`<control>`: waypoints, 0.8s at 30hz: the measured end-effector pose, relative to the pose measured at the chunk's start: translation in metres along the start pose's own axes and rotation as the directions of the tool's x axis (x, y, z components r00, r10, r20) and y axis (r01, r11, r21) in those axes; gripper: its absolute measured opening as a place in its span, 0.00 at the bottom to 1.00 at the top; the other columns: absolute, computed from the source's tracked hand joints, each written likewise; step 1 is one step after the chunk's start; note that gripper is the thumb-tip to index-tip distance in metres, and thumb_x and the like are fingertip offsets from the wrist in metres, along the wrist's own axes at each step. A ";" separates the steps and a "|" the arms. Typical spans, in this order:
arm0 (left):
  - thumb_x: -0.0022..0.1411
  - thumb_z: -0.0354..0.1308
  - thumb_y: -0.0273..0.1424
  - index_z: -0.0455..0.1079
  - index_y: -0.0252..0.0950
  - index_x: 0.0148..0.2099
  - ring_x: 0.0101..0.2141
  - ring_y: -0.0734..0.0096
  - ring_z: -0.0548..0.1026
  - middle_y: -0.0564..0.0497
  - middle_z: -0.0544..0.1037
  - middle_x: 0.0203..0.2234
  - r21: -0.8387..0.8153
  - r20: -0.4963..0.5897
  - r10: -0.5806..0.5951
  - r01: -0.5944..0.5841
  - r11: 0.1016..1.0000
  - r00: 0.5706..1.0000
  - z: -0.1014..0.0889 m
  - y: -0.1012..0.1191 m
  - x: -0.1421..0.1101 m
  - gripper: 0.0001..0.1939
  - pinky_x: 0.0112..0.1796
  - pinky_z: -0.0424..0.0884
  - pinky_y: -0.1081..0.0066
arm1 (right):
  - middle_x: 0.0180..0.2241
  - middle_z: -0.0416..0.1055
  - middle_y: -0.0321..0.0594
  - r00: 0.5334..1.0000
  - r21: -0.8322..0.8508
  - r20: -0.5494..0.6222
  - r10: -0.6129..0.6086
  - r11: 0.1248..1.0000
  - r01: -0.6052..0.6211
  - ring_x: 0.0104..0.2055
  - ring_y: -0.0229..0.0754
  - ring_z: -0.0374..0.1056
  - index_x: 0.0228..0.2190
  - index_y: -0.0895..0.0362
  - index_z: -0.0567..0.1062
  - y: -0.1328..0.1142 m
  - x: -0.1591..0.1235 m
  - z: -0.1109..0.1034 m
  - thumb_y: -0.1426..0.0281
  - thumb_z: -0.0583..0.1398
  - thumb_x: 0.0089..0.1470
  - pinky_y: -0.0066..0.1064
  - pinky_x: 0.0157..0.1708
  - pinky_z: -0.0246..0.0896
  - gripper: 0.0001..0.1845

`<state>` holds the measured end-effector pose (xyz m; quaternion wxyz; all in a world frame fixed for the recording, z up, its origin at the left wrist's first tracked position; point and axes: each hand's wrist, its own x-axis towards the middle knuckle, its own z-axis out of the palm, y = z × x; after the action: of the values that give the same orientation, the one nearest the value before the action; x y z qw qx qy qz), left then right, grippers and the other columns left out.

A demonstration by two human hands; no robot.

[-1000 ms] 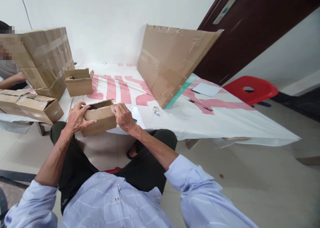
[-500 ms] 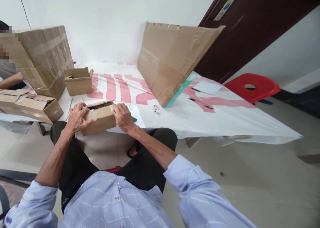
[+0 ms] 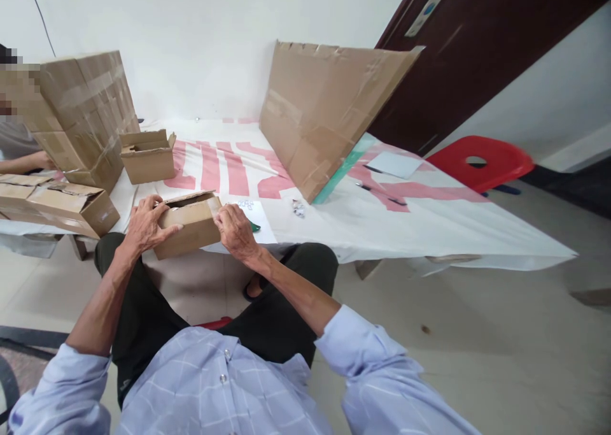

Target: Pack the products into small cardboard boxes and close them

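A small brown cardboard box point(image 3: 193, 231) sits tilted at the table's near edge, with a dark gap along its top flaps. My left hand point(image 3: 147, 225) grips its left end, the thumb lying along the near side. At the opposite end, my right hand point(image 3: 237, 231) is closed with bent fingers against the box's edge. A pale strip that looks like clear tape point(image 3: 216, 204) shows at that upper corner, just above the right fingertips. Behind the right hand lie a white paper sheet point(image 3: 265, 221) with drawn shapes and a small green object point(image 3: 254, 227).
An open cardboard box point(image 3: 147, 164) stands behind my left hand. Taped boxes point(image 3: 90, 110) are stacked at left, near another person's arm point(image 3: 26, 163). A large cardboard panel point(image 3: 329, 110) leans across the table, with small silvery pieces point(image 3: 298, 208) before it. A red stool point(image 3: 482, 161) is at right.
My right hand has slid slightly down the box's right end, uncovering more of the pale strip. The left hand keeps its hold. The whole view has shifted a little.
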<state>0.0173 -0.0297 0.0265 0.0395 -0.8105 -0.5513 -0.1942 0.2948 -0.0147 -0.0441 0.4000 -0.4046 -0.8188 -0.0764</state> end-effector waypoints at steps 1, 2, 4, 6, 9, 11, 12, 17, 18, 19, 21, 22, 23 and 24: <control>0.66 0.59 0.55 0.77 0.39 0.52 0.58 0.40 0.70 0.37 0.72 0.59 0.000 -0.004 0.002 -0.002 1.000 1.000 0.000 0.000 0.000 0.27 0.56 0.67 0.43 | 0.37 0.70 0.48 1.000 0.010 0.003 0.006 1.000 -0.006 0.43 0.53 0.62 0.34 0.52 0.70 -0.001 -0.001 -0.001 0.73 0.49 0.72 0.44 0.48 0.62 0.15; 0.66 0.59 0.55 0.77 0.40 0.52 0.58 0.40 0.70 0.37 0.72 0.59 0.001 -0.011 0.002 -0.002 1.000 1.000 0.001 0.000 0.000 0.27 0.56 0.66 0.43 | 0.37 0.70 0.49 1.000 0.022 0.006 0.009 1.000 -0.009 0.43 0.53 0.62 0.34 0.52 0.70 -0.002 -0.003 -0.002 0.73 0.49 0.72 0.44 0.48 0.62 0.15; 0.67 0.58 0.56 0.76 0.40 0.52 0.58 0.41 0.70 0.37 0.73 0.59 0.012 -0.032 -0.003 0.004 1.000 0.999 0.003 0.001 0.000 0.27 0.56 0.66 0.44 | 0.37 0.70 0.49 1.000 0.056 0.006 0.002 0.998 -0.003 0.43 0.53 0.62 0.33 0.53 0.70 -0.006 -0.005 -0.005 0.73 0.49 0.72 0.44 0.48 0.62 0.15; 0.66 0.59 0.57 0.76 0.40 0.53 0.58 0.41 0.70 0.38 0.73 0.58 0.035 -0.052 -0.016 0.017 0.999 0.999 0.006 0.001 0.002 0.27 0.56 0.66 0.45 | 0.37 0.70 0.49 1.000 0.109 0.000 -0.011 0.994 0.011 0.43 0.52 0.63 0.33 0.52 0.69 -0.014 -0.008 -0.009 0.73 0.49 0.71 0.44 0.48 0.63 0.14; 0.65 0.59 0.57 0.74 0.41 0.54 0.57 0.42 0.71 0.38 0.73 0.58 0.065 -0.073 -0.038 0.043 0.997 0.997 0.010 0.002 0.009 0.28 0.56 0.67 0.45 | 0.36 0.71 0.47 1.000 0.234 -0.009 0.008 0.972 -0.005 0.42 0.50 0.65 0.31 0.51 0.67 -0.030 -0.010 -0.016 0.72 0.50 0.71 0.44 0.48 0.64 0.14; 0.66 0.59 0.56 0.74 0.41 0.54 0.57 0.41 0.71 0.37 0.73 0.57 0.068 -0.071 -0.047 0.052 0.996 0.996 0.010 0.000 0.018 0.27 0.56 0.67 0.45 | 0.36 0.71 0.45 0.998 0.358 -0.028 0.061 0.933 -0.047 0.41 0.49 0.67 0.31 0.51 0.66 -0.037 -0.010 -0.023 0.70 0.51 0.70 0.44 0.47 0.66 0.13; 0.66 0.59 0.55 0.74 0.40 0.54 0.57 0.40 0.71 0.37 0.73 0.58 0.068 -0.064 -0.053 0.057 0.996 0.997 0.010 -0.002 0.022 0.27 0.56 0.67 0.45 | 0.35 0.71 0.44 0.994 0.431 -0.030 0.101 0.899 -0.078 0.41 0.48 0.67 0.32 0.51 0.67 -0.040 -0.010 -0.027 0.68 0.52 0.70 0.43 0.47 0.66 0.12; 0.65 0.61 0.52 0.70 0.39 0.60 0.58 0.35 0.70 0.34 0.72 0.59 0.074 -0.058 -0.117 0.121 0.990 0.992 -0.002 -0.014 0.043 0.29 0.57 0.66 0.42 | 0.32 0.72 0.37 0.896 0.764 0.270 0.353 0.488 -0.423 0.33 0.42 0.69 0.33 0.52 0.72 -0.039 -0.006 -0.051 0.52 0.60 0.65 0.37 0.38 0.68 0.17; 0.64 0.62 0.51 0.69 0.40 0.63 0.59 0.34 0.69 0.34 0.72 0.60 0.080 -0.074 -0.123 0.129 0.988 0.990 -0.006 -0.014 0.044 0.31 0.57 0.65 0.41 | 0.31 0.73 0.37 0.861 0.791 0.346 0.373 0.377 -0.481 0.32 0.41 0.70 0.32 0.53 0.73 -0.038 -0.005 -0.056 0.49 0.63 0.62 0.36 0.37 0.69 0.20; 0.64 0.63 0.51 0.67 0.40 0.65 0.60 0.33 0.68 0.34 0.72 0.60 0.088 -0.095 -0.122 0.130 0.988 0.988 -0.009 -0.013 0.044 0.33 0.58 0.64 0.40 | 0.31 0.74 0.37 0.834 0.809 0.402 0.379 0.278 -0.517 0.31 0.40 0.70 0.32 0.53 0.74 -0.038 -0.004 -0.061 0.47 0.65 0.60 0.36 0.37 0.69 0.22; 0.62 0.65 0.49 0.67 0.41 0.65 0.63 0.31 0.65 0.34 0.71 0.62 0.090 -0.146 -0.101 0.115 0.989 0.984 -0.013 -0.003 0.038 0.34 0.60 0.62 0.38 | 0.31 0.75 0.37 0.805 0.831 0.464 0.369 0.135 -0.540 0.31 0.39 0.71 0.30 0.54 0.75 -0.038 -0.002 -0.069 0.45 0.69 0.55 0.36 0.38 0.71 0.25; 0.63 0.65 0.48 0.69 0.41 0.64 0.64 0.32 0.65 0.35 0.70 0.63 0.065 -0.172 -0.083 0.096 0.993 0.982 -0.014 0.004 0.033 0.31 0.61 0.62 0.37 | 0.30 0.75 0.37 0.800 0.835 0.477 0.364 0.095 -0.541 0.31 0.39 0.70 0.30 0.54 0.75 -0.038 -0.001 -0.072 0.45 0.70 0.54 0.36 0.38 0.71 0.26; 0.64 0.64 0.47 0.71 0.42 0.61 0.64 0.35 0.66 0.37 0.71 0.62 0.009 -0.192 -0.064 0.067 0.998 0.979 -0.015 0.014 0.027 0.28 0.61 0.63 0.38 | 0.30 0.75 0.37 0.797 0.837 0.483 0.363 0.076 -0.542 0.30 0.38 0.70 0.30 0.54 0.76 -0.039 0.001 -0.075 0.45 0.71 0.53 0.36 0.38 0.71 0.26; 0.65 0.63 0.46 0.73 0.41 0.58 0.63 0.38 0.68 0.38 0.72 0.61 -0.079 -0.201 -0.048 0.033 0.996 0.979 -0.016 0.025 0.020 0.24 0.61 0.65 0.40 | 0.30 0.75 0.37 0.796 0.835 0.485 0.363 0.076 -0.544 0.30 0.38 0.70 0.30 0.54 0.76 -0.041 0.002 -0.077 0.45 0.71 0.53 0.36 0.38 0.71 0.25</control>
<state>0.0423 -0.0261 0.0523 0.0610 -0.7760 -0.5532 -0.2969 0.3103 -0.0748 0.0169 0.4988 -0.3138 -0.5479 0.5938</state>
